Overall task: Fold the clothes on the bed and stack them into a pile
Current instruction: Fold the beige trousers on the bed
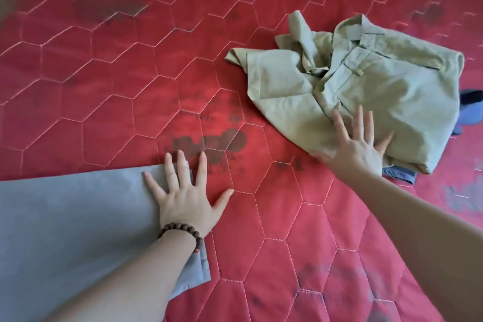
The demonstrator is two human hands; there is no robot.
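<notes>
Red quilted bedding (117, 91), stitched in hexagons and marked with dark blotches, fills the view from the head camera; two lots of clothing lie on it, well apart. At the near left a grey garment (65, 217) is spread flat with straight edges, and the left hand (183, 198), a beaded bracelet (180, 232) on its wrist, presses on its corner with fingers straight and splayed, the thumb and one finger resting on the bedding beyond the cloth. To the right a khaki shirt (352, 86) with a collar and chest pocket lies half folded, one sleeve bunched up near the collar; the right hand (358, 149) lies flat on its near edge, fingers spread, gripping nothing. Blue clothing (470, 110) shows under and behind the khaki shirt, so that spot reads as the pile. By my judgement the work is partway: the grey piece looks smoothed but not yet folded small; the shirt needs tidying; the grey piece has yet to join the pile.
</notes>
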